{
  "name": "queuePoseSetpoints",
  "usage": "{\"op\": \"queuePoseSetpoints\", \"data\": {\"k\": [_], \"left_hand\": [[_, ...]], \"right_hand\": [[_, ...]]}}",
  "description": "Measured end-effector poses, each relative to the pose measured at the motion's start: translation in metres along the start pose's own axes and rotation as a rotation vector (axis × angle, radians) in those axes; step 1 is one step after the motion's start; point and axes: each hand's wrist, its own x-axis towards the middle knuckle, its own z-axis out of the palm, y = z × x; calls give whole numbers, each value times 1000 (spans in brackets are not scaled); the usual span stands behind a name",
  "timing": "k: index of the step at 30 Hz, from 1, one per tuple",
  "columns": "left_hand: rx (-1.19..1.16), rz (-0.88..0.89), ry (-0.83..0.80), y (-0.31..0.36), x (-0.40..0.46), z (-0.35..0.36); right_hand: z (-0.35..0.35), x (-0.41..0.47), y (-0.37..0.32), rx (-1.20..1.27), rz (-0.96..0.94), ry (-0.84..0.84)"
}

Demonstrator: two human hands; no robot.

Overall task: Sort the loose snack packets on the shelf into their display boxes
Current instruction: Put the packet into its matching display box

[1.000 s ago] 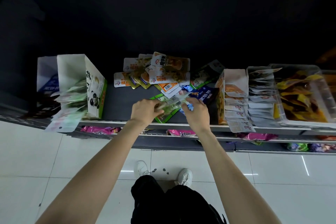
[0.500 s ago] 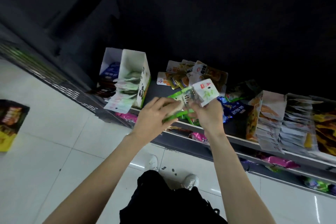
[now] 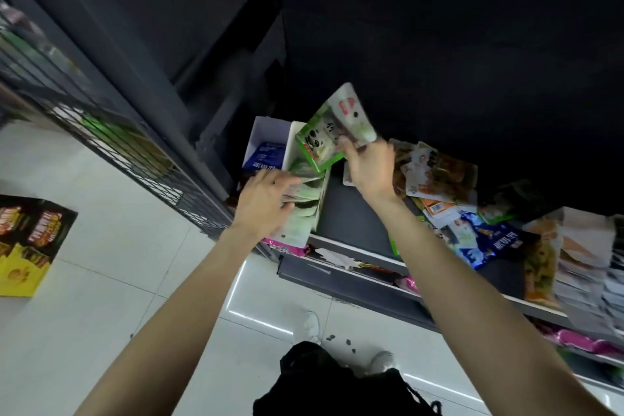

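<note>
Two hands are working at the shelf's (image 3: 358,248) left end: the right hand (image 3: 369,167) is pinching green panda packets (image 3: 329,133) above the display box (image 3: 309,199), while the left hand (image 3: 266,201), fingers spread, is pressing that box's packets.

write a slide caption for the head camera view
Right hand carries green panda packets toward the white display box while the left hand rests on the packets already inside.

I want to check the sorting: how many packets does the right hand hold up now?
2 visible: a green-edged panda packet in front and a white packet behind it, both pinched in the right hand above the panda display box. More may be hidden between them.
</note>
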Motion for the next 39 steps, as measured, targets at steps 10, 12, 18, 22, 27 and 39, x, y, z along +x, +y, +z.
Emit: {"op": "queuePoseSetpoints", "data": {"k": [10, 12, 18, 22, 27, 39], "left_hand": [[-25, 145, 129, -19, 4, 9], [-21, 147, 141, -19, 3, 10], [21, 167, 212, -18, -1, 15], [-43, 130, 307, 2, -10, 8], [-331, 201, 349, 76, -26, 11], [10, 2, -488, 173, 47, 168]], "right_hand": [[35, 6, 5, -351, -597, -273], [45, 2, 11, -492, -564, -394], [45, -14, 31, -450, -445, -421], [2, -52, 41, -198, -358, -309], [-62, -109, 116, -123, 17, -111], [-104, -116, 211, -486, 259, -503]]}}
